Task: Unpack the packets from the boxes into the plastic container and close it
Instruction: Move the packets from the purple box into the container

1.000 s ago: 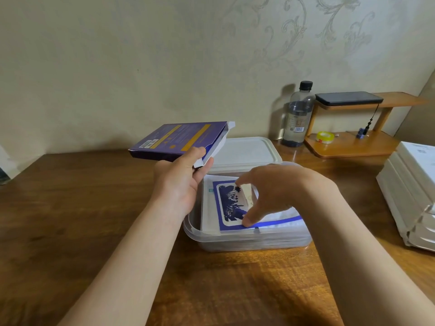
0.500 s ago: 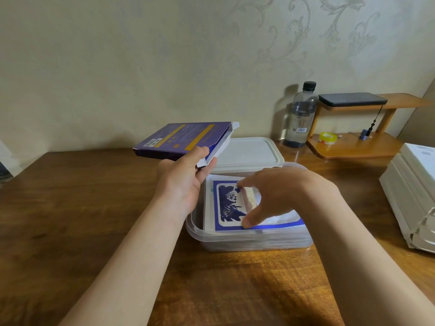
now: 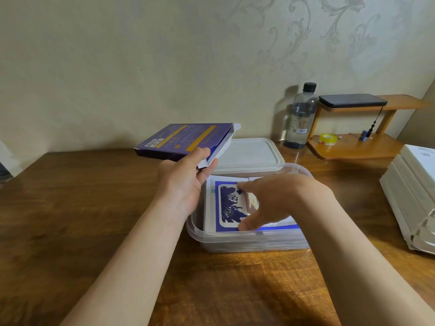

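Note:
My left hand [image 3: 186, 182] holds a flat purple box [image 3: 183, 140] with its end flap open, raised over the left rim of the clear plastic container [image 3: 247, 241]. Inside the container lies a stack of white packets, the top packet [image 3: 229, 205] printed with a blue picture. My right hand [image 3: 273, 203] reaches into the container, its fingers spread and pressing on that top packet. The container's white lid [image 3: 249, 154] lies flat on the table just behind the container.
A water bottle [image 3: 300, 118] stands at the back right beside a small wooden shelf [image 3: 353, 147] bearing a black device, a tape roll and a small blue object. A stack of white boxes [image 3: 414, 196] sits at the right edge. The wooden table [image 3: 82, 208] stretches to the left.
My right hand has shifted slightly over the top packet in the container. The left hand and purple box have barely moved.

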